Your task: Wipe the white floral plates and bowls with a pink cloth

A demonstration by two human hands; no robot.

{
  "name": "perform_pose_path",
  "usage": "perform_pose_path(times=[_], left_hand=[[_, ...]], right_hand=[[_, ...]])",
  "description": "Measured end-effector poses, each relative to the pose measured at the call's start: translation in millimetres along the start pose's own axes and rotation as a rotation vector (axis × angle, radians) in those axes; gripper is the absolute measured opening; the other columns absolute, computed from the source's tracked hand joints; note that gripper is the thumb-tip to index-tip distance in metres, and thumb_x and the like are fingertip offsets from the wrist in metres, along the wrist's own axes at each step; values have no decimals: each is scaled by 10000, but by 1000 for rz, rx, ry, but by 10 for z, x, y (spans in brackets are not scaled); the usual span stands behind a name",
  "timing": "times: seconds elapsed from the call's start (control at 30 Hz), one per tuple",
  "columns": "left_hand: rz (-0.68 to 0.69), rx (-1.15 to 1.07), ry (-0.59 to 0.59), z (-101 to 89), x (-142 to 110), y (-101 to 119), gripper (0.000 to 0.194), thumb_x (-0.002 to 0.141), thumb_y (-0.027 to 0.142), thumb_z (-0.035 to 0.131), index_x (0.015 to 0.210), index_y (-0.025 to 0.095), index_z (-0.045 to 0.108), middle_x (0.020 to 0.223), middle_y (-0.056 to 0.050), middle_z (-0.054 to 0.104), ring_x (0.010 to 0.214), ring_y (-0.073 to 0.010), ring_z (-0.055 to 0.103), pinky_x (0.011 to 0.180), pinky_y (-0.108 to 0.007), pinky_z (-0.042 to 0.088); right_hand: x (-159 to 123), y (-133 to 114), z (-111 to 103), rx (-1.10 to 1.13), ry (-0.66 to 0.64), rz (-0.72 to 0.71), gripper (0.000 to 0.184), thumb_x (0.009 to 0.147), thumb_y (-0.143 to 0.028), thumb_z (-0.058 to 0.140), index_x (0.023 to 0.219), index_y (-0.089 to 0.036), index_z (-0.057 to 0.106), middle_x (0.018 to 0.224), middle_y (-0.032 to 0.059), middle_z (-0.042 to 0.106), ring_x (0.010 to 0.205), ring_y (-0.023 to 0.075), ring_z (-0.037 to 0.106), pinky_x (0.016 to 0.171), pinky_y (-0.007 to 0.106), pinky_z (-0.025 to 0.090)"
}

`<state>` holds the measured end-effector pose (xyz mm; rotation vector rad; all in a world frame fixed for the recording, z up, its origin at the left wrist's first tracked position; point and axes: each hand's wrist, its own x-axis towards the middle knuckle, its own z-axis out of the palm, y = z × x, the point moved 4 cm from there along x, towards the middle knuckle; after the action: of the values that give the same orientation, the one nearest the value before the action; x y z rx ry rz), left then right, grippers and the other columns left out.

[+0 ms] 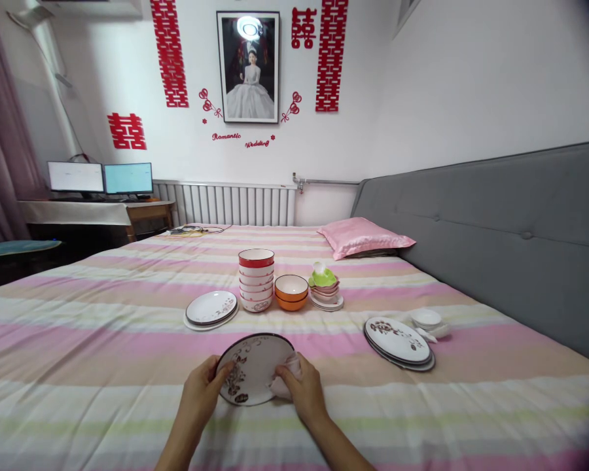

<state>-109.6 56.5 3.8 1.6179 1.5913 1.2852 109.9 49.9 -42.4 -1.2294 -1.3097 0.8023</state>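
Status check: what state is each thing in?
Left hand: gripping plate
Right hand: gripping cloth
Plate: tilted, patterned face showing
Cloth: bunched against plate
Tall bowl stack: upright
Orange bowls: stacked upright
Left plates: stacked face-up
Right plates: stacked face-up
Monitors: lit
Pillow: lying flat

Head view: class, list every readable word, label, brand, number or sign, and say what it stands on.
"Romantic": red lettering on the wall, below the framed picture.
"Wedding": red lettering just right of it, same wall.
"囍": red cut-outs on the wall at either side of the picture; repeated down two red strips.
Monitors: on-screen content too small to read.
Held plate: flower pattern, no lettering visible.
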Motion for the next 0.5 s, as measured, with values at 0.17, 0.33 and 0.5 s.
perform_pose_path(times=[0.17, 0.33, 0.5], left_hand=[[12, -7, -19, 10, 7, -20, 451, 633, 628, 595, 560, 191, 510, 507, 27, 460, 542, -156, 453, 509, -250, 355], [9, -14, -21, 15, 10, -30, 439, 636, 616, 601, 565, 190, 519, 512, 25, 473, 544, -155, 456, 509, -248, 353], [12, -9, -18, 15, -1, -4, 443, 646, 622, 598, 589, 186, 548, 525, 16, 506, 556, -166, 481, 515, -254, 362]], right_hand=[[-1, -14, -2, 11, 4, -5, 167, 750, -363, 602, 735, -198, 617, 685, -13, 658, 647, 170, 585, 612, 246, 427], [-16, -37, -13, 5, 5, 20, 149, 754, -351, 600, 734, -204, 609, 682, -18, 651, 652, 171, 589, 610, 240, 425], [-15, -36, -12, 9, -4, 20, 156, 759, -351, 598, 755, -195, 611, 705, -9, 656, 670, 171, 588, 626, 243, 426]])
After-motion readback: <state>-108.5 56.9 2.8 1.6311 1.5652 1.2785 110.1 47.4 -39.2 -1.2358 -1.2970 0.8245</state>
